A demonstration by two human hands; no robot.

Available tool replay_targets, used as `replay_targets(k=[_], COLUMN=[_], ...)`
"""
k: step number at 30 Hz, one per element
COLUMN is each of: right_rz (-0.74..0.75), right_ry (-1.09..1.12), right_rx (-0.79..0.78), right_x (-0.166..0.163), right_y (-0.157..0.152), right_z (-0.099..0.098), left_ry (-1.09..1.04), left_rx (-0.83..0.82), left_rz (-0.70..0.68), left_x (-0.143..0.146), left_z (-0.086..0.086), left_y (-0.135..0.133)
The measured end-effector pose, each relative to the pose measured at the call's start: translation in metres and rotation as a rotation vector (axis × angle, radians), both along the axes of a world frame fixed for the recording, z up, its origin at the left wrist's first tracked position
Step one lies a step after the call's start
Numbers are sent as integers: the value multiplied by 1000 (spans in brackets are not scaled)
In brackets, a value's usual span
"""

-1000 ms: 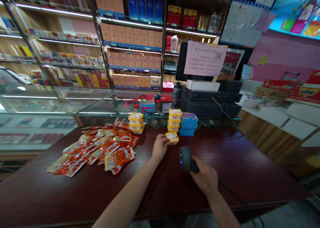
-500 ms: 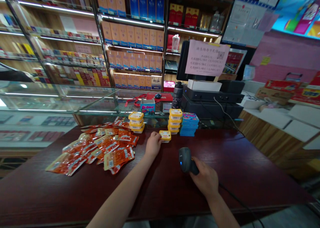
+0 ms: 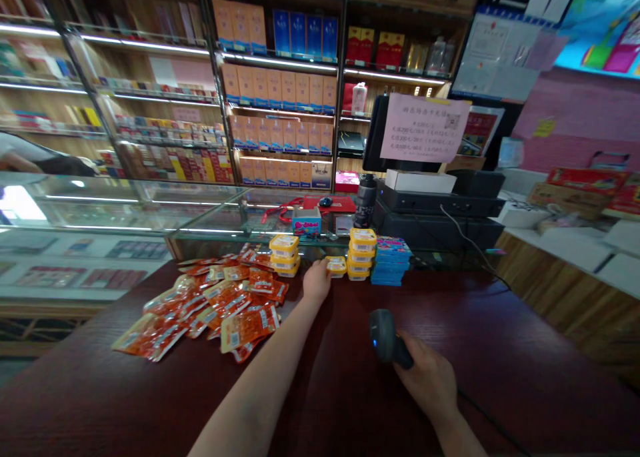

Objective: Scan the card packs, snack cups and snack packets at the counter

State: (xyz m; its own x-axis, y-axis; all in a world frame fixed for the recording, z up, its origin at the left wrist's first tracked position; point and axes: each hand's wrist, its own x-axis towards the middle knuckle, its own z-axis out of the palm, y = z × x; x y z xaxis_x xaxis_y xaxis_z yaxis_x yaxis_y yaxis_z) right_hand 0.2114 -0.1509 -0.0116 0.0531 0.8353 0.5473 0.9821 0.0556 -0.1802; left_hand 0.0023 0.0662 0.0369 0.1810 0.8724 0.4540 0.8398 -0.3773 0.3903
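Note:
My left hand (image 3: 317, 282) grips a small yellow-lidded plastic tub (image 3: 337, 265) by its left side, and the fingertips are partly hidden. The tub sits at the far side of the dark table, between a stack of similar tubs (image 3: 361, 254) on the right and a shorter stack (image 3: 285, 255) on the left. Held in my right hand (image 3: 427, 373), a black barcode scanner (image 3: 383, 337) shows a small blue light. Its head is raised above the table, and a cable trails from behind the hand. Many orange-red snack packets (image 3: 210, 303) lie heaped to the left.
Blue boxes (image 3: 390, 262) are stacked beside the right tubs. Behind stand a glass counter (image 3: 200, 207), an open small box (image 3: 307, 222), a dark bottle (image 3: 366, 200) and a monitor with a pink sign (image 3: 425, 129). Another person's arm (image 3: 23, 160) shows at far left.
The view has shifted slightly left and up. My left hand has moved the tub farther back, nearly level with the stacks. My right hand still holds the scanner.

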Motion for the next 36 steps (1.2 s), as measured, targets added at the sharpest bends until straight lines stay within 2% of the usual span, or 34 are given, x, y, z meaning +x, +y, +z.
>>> replay_targets(k=[4,7,10,13,18,21,23,26,31,33,36], right_rz=[7,20,10,-25,-20,-13,-16,-16,15,29,90], right_ry=[-28,-47,-57,-67,-72,-70,-60,-39,65,154,372], right_rx=[8,10,23,31,42,41,30,2,-82,-137,-212], right_x=[3,4,3,2,1,1,1,0,-1,-1,-1], right_y=[-2,-3,-3,-2,0,0,0,-1,-3,-3,-1], right_z=[-5,-6,-6,-6,-5,-4,-3,0,14,23,35], left_ry=[121,155,190,238,358,393,342,202,47,-5,-92], left_rx=[236,359,351,252,172,187,213,210,39,-3,11], left_rz=[-52,21,138,122,39,41,50,64,21,23,61], left_x=[-38,-78,-116,-141,-147,-136,-124,-101,-71,-65,-58], left_z=[24,45,57,61,78,94,97,81,21,1,-16], left_y=[-13,-14,-4,13,27,17,3,-23,-56,-62,-65])
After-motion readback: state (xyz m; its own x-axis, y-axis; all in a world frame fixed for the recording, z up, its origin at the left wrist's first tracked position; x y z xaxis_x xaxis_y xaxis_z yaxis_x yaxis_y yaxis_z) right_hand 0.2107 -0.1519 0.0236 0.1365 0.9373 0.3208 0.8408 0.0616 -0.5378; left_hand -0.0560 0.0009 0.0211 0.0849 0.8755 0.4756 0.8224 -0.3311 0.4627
